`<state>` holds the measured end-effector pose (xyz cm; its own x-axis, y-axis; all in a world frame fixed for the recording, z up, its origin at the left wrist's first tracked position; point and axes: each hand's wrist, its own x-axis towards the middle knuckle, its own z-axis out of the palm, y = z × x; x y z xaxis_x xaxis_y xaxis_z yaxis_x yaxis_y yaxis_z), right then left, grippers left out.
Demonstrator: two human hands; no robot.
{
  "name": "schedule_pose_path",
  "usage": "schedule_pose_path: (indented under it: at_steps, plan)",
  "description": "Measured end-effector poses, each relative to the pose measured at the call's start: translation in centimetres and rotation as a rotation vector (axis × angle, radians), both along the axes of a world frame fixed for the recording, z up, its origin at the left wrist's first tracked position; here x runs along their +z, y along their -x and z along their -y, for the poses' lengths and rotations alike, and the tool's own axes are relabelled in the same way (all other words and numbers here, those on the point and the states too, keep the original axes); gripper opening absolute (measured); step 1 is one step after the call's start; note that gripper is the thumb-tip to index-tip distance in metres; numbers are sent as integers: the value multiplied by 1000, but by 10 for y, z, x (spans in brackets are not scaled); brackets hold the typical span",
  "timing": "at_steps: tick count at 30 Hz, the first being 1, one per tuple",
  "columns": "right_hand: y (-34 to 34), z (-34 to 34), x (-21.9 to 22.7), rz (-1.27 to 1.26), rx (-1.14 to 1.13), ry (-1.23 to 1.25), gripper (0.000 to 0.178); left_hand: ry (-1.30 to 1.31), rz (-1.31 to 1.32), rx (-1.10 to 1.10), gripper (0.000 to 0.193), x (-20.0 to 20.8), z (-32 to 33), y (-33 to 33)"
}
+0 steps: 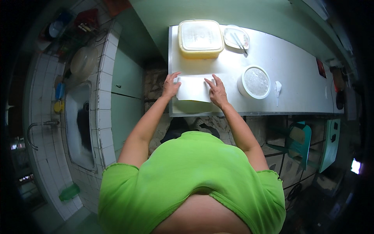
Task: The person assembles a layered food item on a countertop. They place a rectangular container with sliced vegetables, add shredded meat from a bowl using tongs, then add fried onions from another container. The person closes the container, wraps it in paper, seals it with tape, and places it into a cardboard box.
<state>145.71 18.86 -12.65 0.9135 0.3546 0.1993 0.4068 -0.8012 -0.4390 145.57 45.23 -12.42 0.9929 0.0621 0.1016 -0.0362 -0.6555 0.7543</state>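
A plain white rectangular sheet (193,89), perhaps paper, lies on the table in front of me. Its lower edge lifts slightly. At its left edge is my left hand (171,85), the fingers stretched out and the thumb by the sheet. Fingers apart, my right hand (218,91) rests at the sheet's right edge, its fingertips near the upper corner. Beyond the sheet stands a yellow plastic box (201,41) with a whitish lid. Right of my right hand is a round white tub (254,82) holding white powdery stuff.
A small dish (237,37) with tongs or utensils sits at the back of the table (296,70). A white scoop or spoon (277,89) lies right of the tub. To my left is a tiled sink (80,124). A green plastic chair (300,140) stands at right.
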Motion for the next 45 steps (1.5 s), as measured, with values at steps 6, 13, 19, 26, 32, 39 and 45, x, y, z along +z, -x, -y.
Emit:
schedule_pose_path:
  at_steps: [6, 13, 19, 26, 32, 39, 45]
  plan:
    - [-4, -18, -7, 64, 299, 296, 64, -634, 231, -156, 42, -8, 19, 16]
    - [-10, -9, 8, -12, 446, 462, 90, -694, 132, -677, 97, -1, 11, -5]
    - [-14, -5, 15, 0, 529, 507, 97, -724, 105, -754, 113, 10, 11, -7]
    - [-10, -6, 14, 81, 511, 545, 95, -761, 12, -734, 109, 10, 16, -5]
    - [-9, -5, 16, 66, 511, 501, 93, -763, -4, -793, 109, 17, 12, -4]
    - [-9, -5, 17, 75, 506, 469, 91, -831, -40, -857, 115, 25, -24, -10]
    - [-10, -3, 6, 62, 515, 465, 91, -889, 59, -759, 120, 5, -16, 0]
